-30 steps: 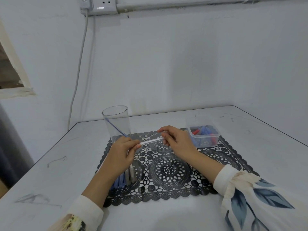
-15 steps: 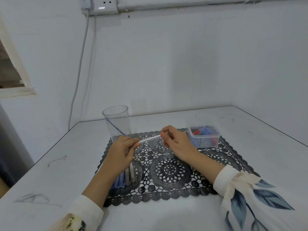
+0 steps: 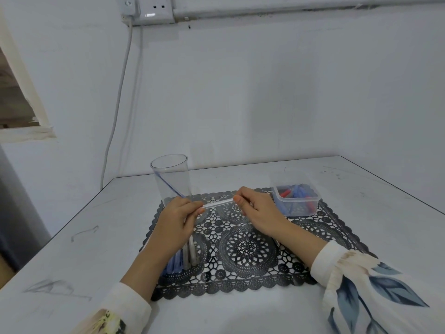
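A thin clear pen barrel (image 3: 218,203) is held level above a black lace placemat (image 3: 248,249). My left hand (image 3: 177,219) pinches its left end and my right hand (image 3: 258,210) pinches its right end. Behind my left hand stands a tall clear cup (image 3: 171,179) with one blue refill leaning inside it. Under my left wrist lies a bundle of blue and grey pens (image 3: 183,257) on the mat. A small clear plastic box (image 3: 297,200) with red and blue pen parts sits on the mat's far right corner.
The mat lies on a white table (image 3: 72,249) set into a corner of white walls. A wall socket (image 3: 150,8) with a cable running down the wall is at the upper left. The table's left edge drops away near an opening in the wall.
Both hands have stayed almost still on the pen barrel; the right hand's fingers shifted slightly along its end.
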{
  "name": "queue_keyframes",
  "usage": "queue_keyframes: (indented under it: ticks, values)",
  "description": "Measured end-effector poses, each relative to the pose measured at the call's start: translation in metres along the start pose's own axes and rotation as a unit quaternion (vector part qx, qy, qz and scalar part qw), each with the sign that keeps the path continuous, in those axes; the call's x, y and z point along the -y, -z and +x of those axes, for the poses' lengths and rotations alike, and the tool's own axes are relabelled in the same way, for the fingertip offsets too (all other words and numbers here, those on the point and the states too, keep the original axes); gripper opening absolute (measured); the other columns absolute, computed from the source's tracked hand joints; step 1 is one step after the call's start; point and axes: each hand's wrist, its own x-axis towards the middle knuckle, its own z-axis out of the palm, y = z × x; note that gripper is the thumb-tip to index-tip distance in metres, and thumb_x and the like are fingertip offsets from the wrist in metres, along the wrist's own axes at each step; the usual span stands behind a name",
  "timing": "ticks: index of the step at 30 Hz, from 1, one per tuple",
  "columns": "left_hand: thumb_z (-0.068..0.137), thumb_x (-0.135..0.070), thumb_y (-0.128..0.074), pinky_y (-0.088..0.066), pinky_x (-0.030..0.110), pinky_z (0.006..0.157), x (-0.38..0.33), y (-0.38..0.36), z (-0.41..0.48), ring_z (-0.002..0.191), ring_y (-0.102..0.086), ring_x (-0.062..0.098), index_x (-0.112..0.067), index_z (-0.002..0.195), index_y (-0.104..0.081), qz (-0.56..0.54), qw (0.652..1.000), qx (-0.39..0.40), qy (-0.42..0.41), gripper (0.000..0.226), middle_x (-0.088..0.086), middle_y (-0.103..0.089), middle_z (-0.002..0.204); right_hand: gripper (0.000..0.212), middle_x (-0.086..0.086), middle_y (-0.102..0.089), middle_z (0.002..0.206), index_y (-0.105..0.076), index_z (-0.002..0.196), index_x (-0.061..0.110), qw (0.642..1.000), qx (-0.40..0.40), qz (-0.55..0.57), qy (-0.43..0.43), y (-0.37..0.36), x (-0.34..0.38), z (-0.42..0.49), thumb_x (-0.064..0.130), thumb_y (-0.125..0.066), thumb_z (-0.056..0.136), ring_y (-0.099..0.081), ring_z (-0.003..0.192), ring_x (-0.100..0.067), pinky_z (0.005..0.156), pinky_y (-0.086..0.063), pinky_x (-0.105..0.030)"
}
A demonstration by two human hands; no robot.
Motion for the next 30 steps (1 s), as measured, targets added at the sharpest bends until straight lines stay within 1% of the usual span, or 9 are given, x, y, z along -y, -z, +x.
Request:
queue_keyframes:
  ticks: [5, 10, 12, 14, 16, 18, 22, 26, 30]
  values:
    - [0.087, -0.034, -0.049, -0.043, 0.029, 0.067, 0.004, 0.005, 0.003, 0.073, -0.054, 0.014, -0.009, 0.092, -0.074, 0.042, 0.999, -0.021, -0.024, 0.036, -0.001, -0.067, 0.077, 0.033, 0.003, -0.042, 0.058, -0.038, 0.066, 0.029, 1.0, 0.022, 0.015, 0.003, -0.002, 0.004, 0.0, 0.025, -0.043, 0.099, -0.036, 0.055, -0.009, 0.055, -0.029, -0.025]
    - [0.083, -0.043, -0.051, -0.039, 0.03, 0.067, 0.009, 0.013, 0.004, 0.07, -0.058, 0.012, -0.016, 0.089, -0.076, 0.098, 0.994, 0.03, -0.037, 0.036, -0.007, -0.068, 0.074, 0.032, 0.003, -0.046, 0.058, -0.044, 0.065, 0.027, 0.999, -0.009, 0.029, -0.038, -0.011, 0.008, -0.002, 0.026, -0.046, 0.097, -0.044, 0.057, -0.014, 0.058, -0.035, -0.028]
    - [0.082, -0.04, -0.062, -0.044, 0.03, 0.063, 0.009, 0.017, 0.003, 0.068, -0.062, 0.016, -0.017, 0.09, -0.076, 0.104, 0.992, 0.068, -0.019, 0.027, -0.005, -0.069, 0.073, 0.025, 0.003, -0.054, 0.067, -0.052, 0.073, 0.027, 0.999, -0.01, 0.01, -0.044, -0.015, 0.011, -0.005, 0.028, -0.047, 0.097, -0.052, 0.066, -0.017, 0.064, -0.04, -0.029]
    - [0.083, -0.031, -0.068, -0.046, 0.028, 0.067, 0.009, 0.022, 0.003, 0.076, -0.064, 0.017, -0.022, 0.097, -0.075, 0.105, 0.988, 0.108, 0.033, 0.018, -0.004, -0.072, 0.084, 0.022, 0.001, -0.061, 0.09, -0.061, 0.097, 0.018, 0.998, 0.029, -0.049, -0.041, -0.022, 0.012, -0.008, 0.031, -0.043, 0.098, -0.053, 0.085, -0.013, 0.076, -0.04, -0.027]
    - [0.084, -0.029, -0.068, -0.049, 0.028, 0.075, 0.011, 0.029, 0.004, 0.081, -0.063, 0.012, -0.029, 0.101, -0.073, 0.101, 0.974, 0.17, 0.11, 0.018, -0.006, -0.072, 0.09, 0.043, -0.003, -0.054, 0.127, -0.049, 0.13, 0.014, 0.988, 0.095, -0.119, -0.04, -0.03, 0.012, -0.011, 0.04, -0.038, 0.098, -0.045, 0.117, -0.013, 0.098, -0.034, -0.027]
    - [0.082, -0.023, -0.071, -0.051, 0.032, 0.081, 0.015, 0.038, 0.003, 0.079, -0.064, 0.009, -0.033, 0.094, -0.073, 0.063, 0.955, 0.227, 0.18, 0.016, -0.008, -0.072, 0.085, 0.062, -0.002, -0.029, 0.151, -0.026, 0.146, 0.017, 0.971, 0.157, -0.177, -0.026, -0.036, 0.01, -0.014, 0.051, -0.032, 0.096, -0.023, 0.139, -0.014, 0.113, -0.019, -0.03]
    - [0.076, -0.014, -0.076, -0.053, 0.031, 0.073, 0.023, 0.059, 0.003, 0.073, -0.065, 0.011, -0.04, 0.073, -0.068, -0.018, 0.951, 0.192, 0.243, 0.027, -0.008, -0.07, 0.076, 0.081, 0.001, 0.002, 0.158, 0.0, 0.151, 0.022, 0.933, 0.242, -0.266, -0.011, -0.042, 0.005, -0.016, 0.066, -0.03, 0.089, 0.001, 0.144, -0.015, 0.118, -0.007, -0.037]
    - [0.076, -0.011, -0.075, -0.043, 0.014, 0.062, 0.028, 0.074, -0.001, 0.075, -0.062, 0.007, -0.027, 0.079, -0.072, -0.034, 0.957, 0.127, 0.258, 0.016, -0.008, -0.069, 0.076, 0.077, 0.001, -0.001, 0.158, -0.004, 0.151, 0.023, 0.919, 0.267, -0.29, -0.012, -0.041, 0.007, -0.015, 0.064, -0.029, 0.091, -0.001, 0.145, -0.016, 0.118, -0.006, -0.039]
    - [0.076, -0.018, -0.076, -0.045, 0.022, 0.066, 0.04, 0.088, -0.006, 0.077, -0.062, 0.01, -0.018, 0.085, -0.072, 0.002, 0.938, 0.135, 0.319, 0.01, -0.005, -0.069, 0.079, 0.072, 0.001, -0.003, 0.158, -0.011, 0.15, 0.025, 0.916, 0.273, -0.294, -0.014, -0.041, 0.008, -0.015, 0.064, -0.028, 0.091, -0.002, 0.145, -0.016, 0.118, -0.005, -0.039]
